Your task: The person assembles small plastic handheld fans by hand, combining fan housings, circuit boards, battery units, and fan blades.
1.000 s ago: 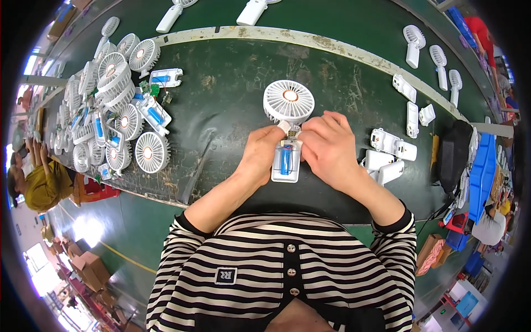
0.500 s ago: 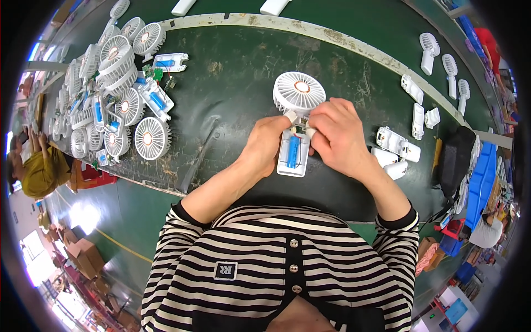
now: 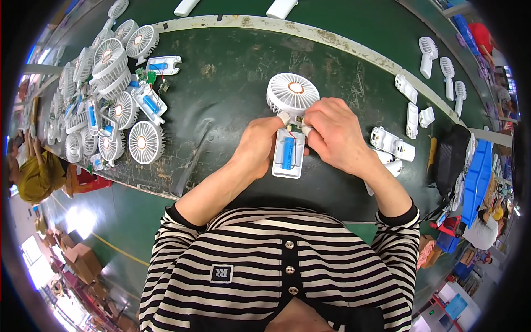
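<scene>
Scuffed dark green bench [image 3: 232, 83], green floor below. I see my left hand [image 3: 260, 146] and right hand [image 3: 332, 135] pinching the neck of a white handheld fan [image 3: 290, 119] (back open, blue battery [image 3: 287, 153] showing), lying mid-bench, head away, handle toward me. More fans [image 3: 110, 105] heap left; white shells [image 3: 392, 144] right.

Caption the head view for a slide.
Both hands, left and right, hold an opened white fan with a blue battery on a green table.
</scene>
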The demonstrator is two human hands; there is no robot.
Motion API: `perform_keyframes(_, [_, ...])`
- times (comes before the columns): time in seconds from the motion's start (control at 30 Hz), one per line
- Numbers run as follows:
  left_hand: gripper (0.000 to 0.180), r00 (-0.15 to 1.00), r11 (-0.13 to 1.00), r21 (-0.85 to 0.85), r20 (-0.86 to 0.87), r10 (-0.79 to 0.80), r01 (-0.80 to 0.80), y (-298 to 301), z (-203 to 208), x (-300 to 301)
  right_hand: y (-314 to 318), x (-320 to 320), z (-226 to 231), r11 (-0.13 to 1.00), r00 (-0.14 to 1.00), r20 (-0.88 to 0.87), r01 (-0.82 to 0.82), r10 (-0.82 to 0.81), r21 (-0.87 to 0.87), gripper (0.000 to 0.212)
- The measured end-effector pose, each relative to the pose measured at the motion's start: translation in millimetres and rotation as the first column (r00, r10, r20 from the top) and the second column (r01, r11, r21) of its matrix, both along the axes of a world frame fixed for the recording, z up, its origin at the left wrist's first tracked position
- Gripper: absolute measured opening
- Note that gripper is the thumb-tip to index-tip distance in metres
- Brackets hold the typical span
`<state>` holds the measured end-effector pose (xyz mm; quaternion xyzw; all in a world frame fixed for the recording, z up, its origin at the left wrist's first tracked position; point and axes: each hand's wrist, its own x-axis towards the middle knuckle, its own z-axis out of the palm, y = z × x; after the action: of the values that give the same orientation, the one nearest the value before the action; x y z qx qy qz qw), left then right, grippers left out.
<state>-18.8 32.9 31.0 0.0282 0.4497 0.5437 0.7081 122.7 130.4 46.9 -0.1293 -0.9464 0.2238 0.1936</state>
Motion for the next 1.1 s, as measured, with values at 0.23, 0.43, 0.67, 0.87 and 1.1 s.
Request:
perform_keyframes(0.23, [0.033, 1.0, 1.0, -0.011, -0.026, -0.006, 0.005, 0.0, -2.2, 0.9, -0.5, -1.0, 1.7, 0.999, 0.999, 0.049, -0.015, 0.012, 0.048, 0.016])
perform_keyframes(0.43, [0.033, 1.0, 1.0, -0.016, -0.028, -0.011, 0.011, -0.2, -2.1, -0.2, -0.9, -2.5, 3.8, 0.995, 0.996, 0.08, -0.045, 0.038, 0.085, 0.016])
perform_keyframes(0.67, [0.031, 1.0, 1.0, -0.014, -0.009, 0.003, -0.004, 0.1, -0.5, -0.9, -0.9, -1.1, -1.7, 0.999, 0.999, 0.016, -0.033, 0.032, 0.028, 0.018])
perform_keyframes(0.87, [0.029, 1.0, 0.999, -0.03, -0.015, 0.015, -0.015, 0.1, 0.7, -1.5, -0.6, -1.0, -1.7, 1.0, 0.999, 0.037, -0.028, 0.028, 0.005, 0.018])
perform_keyframes(1.1, [0.029, 1.0, 1.0, -0.025, -0.028, 0.012, -0.013, -0.6, -0.6, -2.3, 0.1, -2.3, -2.0, 0.999, 0.998, 0.023, -0.052, 0.052, 0.01, 0.018])
